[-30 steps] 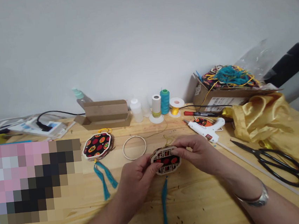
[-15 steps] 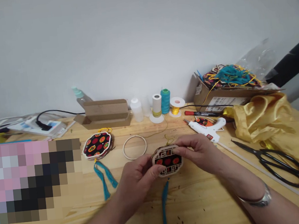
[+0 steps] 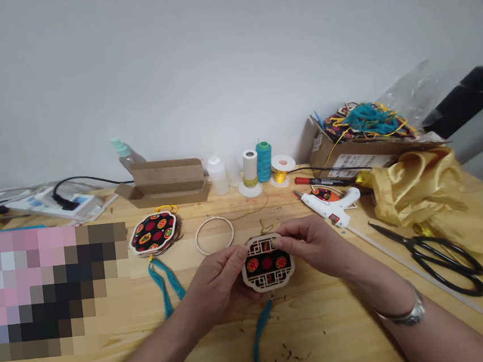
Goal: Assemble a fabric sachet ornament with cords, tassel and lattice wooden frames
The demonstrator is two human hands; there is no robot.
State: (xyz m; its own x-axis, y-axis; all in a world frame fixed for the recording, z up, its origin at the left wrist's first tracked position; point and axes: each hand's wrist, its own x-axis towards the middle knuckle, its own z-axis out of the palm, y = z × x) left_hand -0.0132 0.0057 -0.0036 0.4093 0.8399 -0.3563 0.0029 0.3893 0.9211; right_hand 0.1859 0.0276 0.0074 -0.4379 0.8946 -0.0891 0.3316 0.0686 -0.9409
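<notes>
Between my two hands is a scallop-edged ornament [image 3: 267, 262] with a pale wooden lattice over black, flower-patterned fabric. My left hand [image 3: 223, 276] grips its left side, thumb at the upper left edge and fingers behind. At the upper right edge, my right hand [image 3: 312, 248] pinches it between thumb and fingers. A teal tassel [image 3: 262, 332] hangs from its bottom and lies on the table; a thin yellow cord [image 3: 265, 225] comes out at the top. Just behind my left hand lies a thin wooden ring [image 3: 196, 239].
A similar stacked ornament [image 3: 155, 233] lies at left. White glue gun [image 3: 333, 206], black scissors [image 3: 432, 256] and gold satin cloth [image 3: 417, 187] are at right. Thread spools [image 3: 264, 162], a bottle [image 3: 218, 176], an open carton [image 3: 169, 191] and a filled box [image 3: 351, 162] line the wall.
My left thumb has moved from the ornament's front face up to its upper left edge. The lattice front now shows more fully. My right hand keeps its pinch.
</notes>
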